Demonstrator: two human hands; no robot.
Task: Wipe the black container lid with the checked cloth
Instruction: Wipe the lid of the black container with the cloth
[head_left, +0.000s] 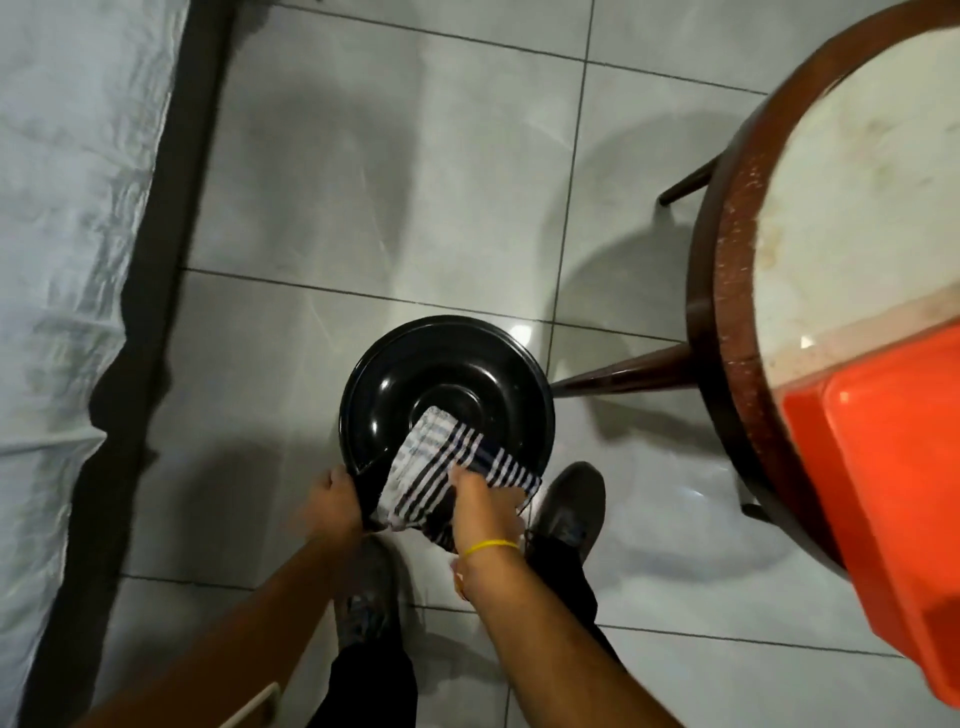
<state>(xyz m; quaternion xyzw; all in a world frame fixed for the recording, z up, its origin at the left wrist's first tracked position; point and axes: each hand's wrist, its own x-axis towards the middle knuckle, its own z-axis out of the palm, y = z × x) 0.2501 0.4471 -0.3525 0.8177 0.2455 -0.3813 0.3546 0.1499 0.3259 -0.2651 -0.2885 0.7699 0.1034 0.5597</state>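
Black and glossy, one round container lid (447, 384) is hanging above the grey tiled floor (363, 182), near a round table (727, 312) that is carrying one orange tub (883, 493). One left hand (332, 501) is pinching the lid's near rim — fingers closed on it. One right hand (480, 501) is pressing one checked cloth (452, 467) into the lid's hollow, a yellow band (491, 545) circling its wrist. Two dark shoes are showing below — the right one (569, 506) clearer.
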